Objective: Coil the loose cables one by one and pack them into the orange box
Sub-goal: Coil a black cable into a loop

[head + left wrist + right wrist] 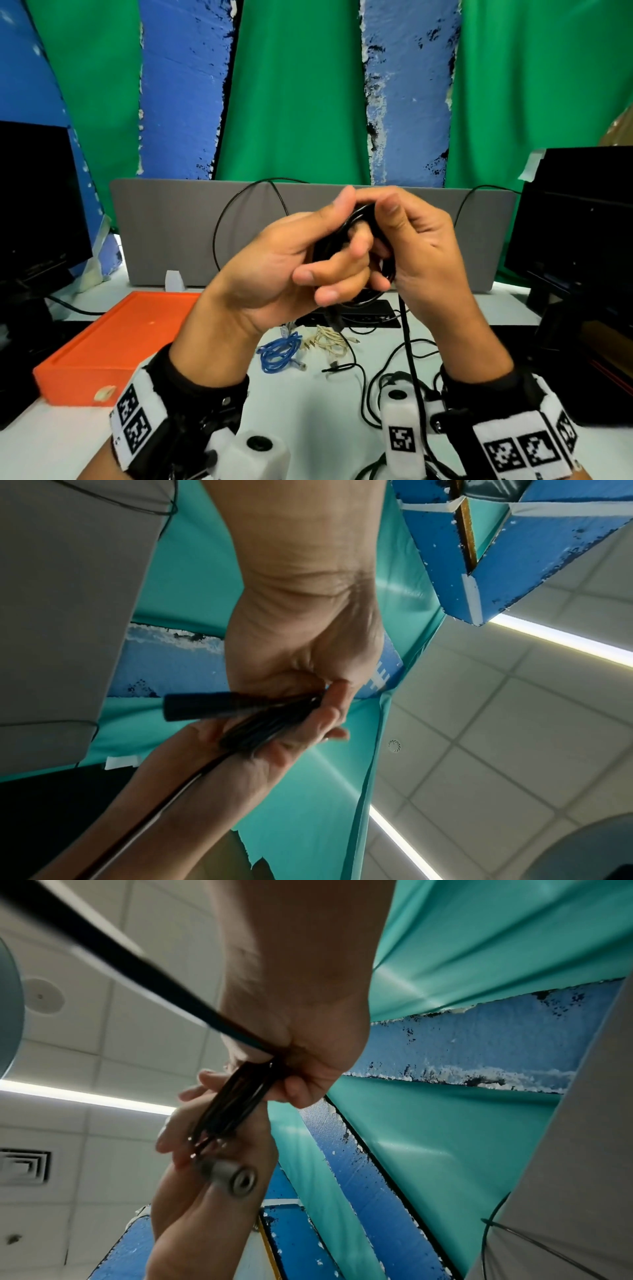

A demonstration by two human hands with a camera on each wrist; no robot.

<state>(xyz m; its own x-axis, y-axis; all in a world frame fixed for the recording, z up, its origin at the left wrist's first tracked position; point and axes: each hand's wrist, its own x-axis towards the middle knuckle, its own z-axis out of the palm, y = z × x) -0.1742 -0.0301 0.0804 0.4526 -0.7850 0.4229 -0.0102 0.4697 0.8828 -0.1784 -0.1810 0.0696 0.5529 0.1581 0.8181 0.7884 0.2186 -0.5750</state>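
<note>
Both hands are raised above the table with a black cable coil [358, 217] between them. My left hand [308, 246] curls its thumb and fingers round the coil [260, 729]. From the other side my right hand [411, 233] grips the same loops [236, 1104]. A black tail [409, 342] hangs from the coil down to the table. The cable's barrel plug [232, 1175] sticks out by the left palm. The orange box [113, 342] lies at the left, with nothing visible inside it. A blue cable [279, 353] and a beige cable [329, 339] lie loose below the hands.
Thin black cables [370, 387] sprawl on the white table near my right wrist. A grey partition [171, 233] stands behind, with a thin black wire [219, 233] looping over it. Dark monitors stand at the left [34, 205] and right [575, 222]. A flat black device [376, 308] lies under the hands.
</note>
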